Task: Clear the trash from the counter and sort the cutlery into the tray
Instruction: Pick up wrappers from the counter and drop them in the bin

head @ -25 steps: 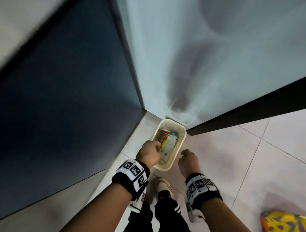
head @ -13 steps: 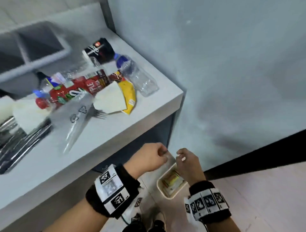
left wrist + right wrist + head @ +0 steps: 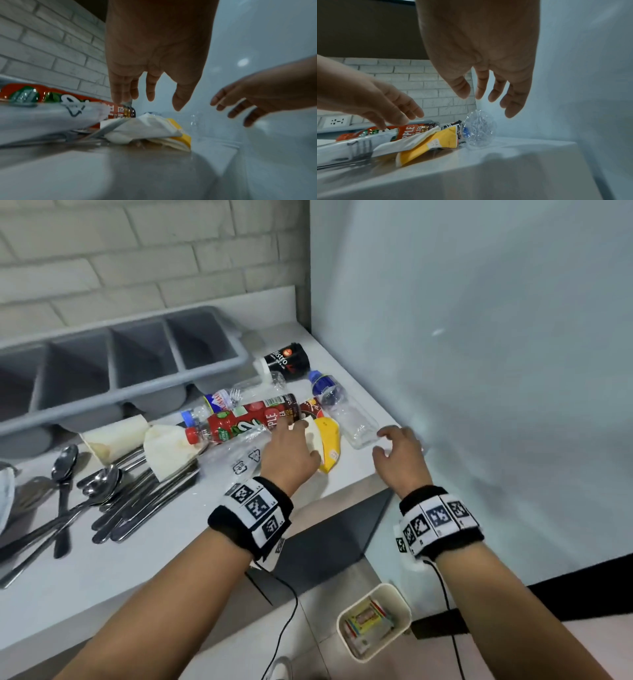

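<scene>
From my remote seat, much of the pile is buried: a fork (image 3: 102, 133) shows only as a blurred metal sliver under the white napkin (image 3: 313, 436), and the yellow wrapper (image 3: 329, 446) peeks out from beneath that napkin. The far left of the counter (image 3: 171, 549) is cut off, so I cannot make out what the pale thing at the edge is. Both wrist views are soft with blur.

My left hand (image 3: 289, 455) is spread loosely, fingers straight, holding nothing; its fingertips (image 3: 118, 97) come down right at the red apple-drink bottle (image 3: 239, 421), though I cannot tell whether they touch. My right hand (image 3: 399, 455) hangs open too, fingers relaxed and apart, just beside the base of the clear crumpled bottle (image 3: 346, 412) with its blue label, not gripping it.

The trash lies clustered at the counter's right end: a black paper cup (image 3: 287, 362) on its side, a second clear bottle (image 3: 236, 397) with a blue cap, a glossy transparent plastic sleeve (image 3: 236, 458) printed with recycling marks, and two stained cream paper pieces (image 3: 168, 451). Steel spoons and handles (image 3: 102, 494) lie loose in a heap to the left. The grey moulded cutlery tray (image 3: 137, 364), with deep compartments, sits against the brick wall. On the floor below, a cream bin (image 3: 373, 619) holds colourful packets.
</scene>
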The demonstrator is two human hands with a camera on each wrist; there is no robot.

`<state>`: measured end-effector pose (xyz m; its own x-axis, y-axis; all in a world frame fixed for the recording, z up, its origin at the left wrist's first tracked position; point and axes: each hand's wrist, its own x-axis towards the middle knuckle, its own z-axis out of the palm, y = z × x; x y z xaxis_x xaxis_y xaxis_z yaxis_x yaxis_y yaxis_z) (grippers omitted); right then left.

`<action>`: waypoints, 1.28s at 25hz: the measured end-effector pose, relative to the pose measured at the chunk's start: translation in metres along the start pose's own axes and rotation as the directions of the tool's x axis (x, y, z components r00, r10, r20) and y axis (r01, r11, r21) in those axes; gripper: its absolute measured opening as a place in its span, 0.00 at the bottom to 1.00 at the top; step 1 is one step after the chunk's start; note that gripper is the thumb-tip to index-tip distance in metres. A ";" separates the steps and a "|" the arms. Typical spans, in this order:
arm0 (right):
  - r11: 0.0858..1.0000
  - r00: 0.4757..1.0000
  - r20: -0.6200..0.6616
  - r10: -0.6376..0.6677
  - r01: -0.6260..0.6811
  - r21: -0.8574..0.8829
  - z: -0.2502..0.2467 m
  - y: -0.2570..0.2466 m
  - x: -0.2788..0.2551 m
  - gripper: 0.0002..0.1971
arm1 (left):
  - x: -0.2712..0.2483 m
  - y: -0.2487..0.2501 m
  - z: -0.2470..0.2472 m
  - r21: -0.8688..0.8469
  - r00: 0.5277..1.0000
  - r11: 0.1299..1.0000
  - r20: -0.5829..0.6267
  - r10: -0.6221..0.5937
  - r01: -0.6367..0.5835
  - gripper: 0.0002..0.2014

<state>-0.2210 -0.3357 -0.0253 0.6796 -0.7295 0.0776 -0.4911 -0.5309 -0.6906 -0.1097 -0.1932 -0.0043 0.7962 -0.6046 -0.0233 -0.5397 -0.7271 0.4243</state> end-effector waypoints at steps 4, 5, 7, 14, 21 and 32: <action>0.992 1.000 0.014 -0.008 0.010 -0.127 0.015 -0.020 0.038 0.22 | 0.012 -0.009 0.015 0.216 0.988 0.976 0.153 -0.011 -0.023 0.47; 0.987 0.999 0.039 -0.006 0.012 -0.161 0.020 -0.021 0.046 0.25 | 0.013 -0.010 0.019 0.250 0.986 0.968 0.167 -0.025 -0.018 0.47; 0.977 0.994 0.105 0.014 0.009 -0.212 0.028 -0.021 0.057 0.32 | 0.015 -0.012 0.023 0.267 0.989 0.964 0.144 -0.028 -0.012 0.44; 0.987 0.984 0.157 0.082 -0.058 -0.150 0.042 -0.014 0.065 0.36 | 0.019 -0.021 0.013 0.004 0.996 1.000 0.088 0.026 -0.026 0.28; 0.986 0.987 -0.153 0.041 -0.016 0.164 0.018 -0.005 -0.006 0.34 | -0.020 -0.007 -0.028 -0.373 0.975 0.912 -0.198 0.103 -0.172 0.24; 0.830 0.845 -0.224 0.485 -0.364 0.423 0.048 0.163 -0.249 0.37 | -0.135 0.008 0.105 -0.459 0.888 0.874 0.454 0.073 0.163 0.15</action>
<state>-0.4440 -0.2193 -0.1919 0.2142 -0.9708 -0.1085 -0.4246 0.0075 -0.9053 -0.2501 -0.1509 -0.0927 0.5435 -0.7373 -0.4012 -0.2161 -0.5847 0.7819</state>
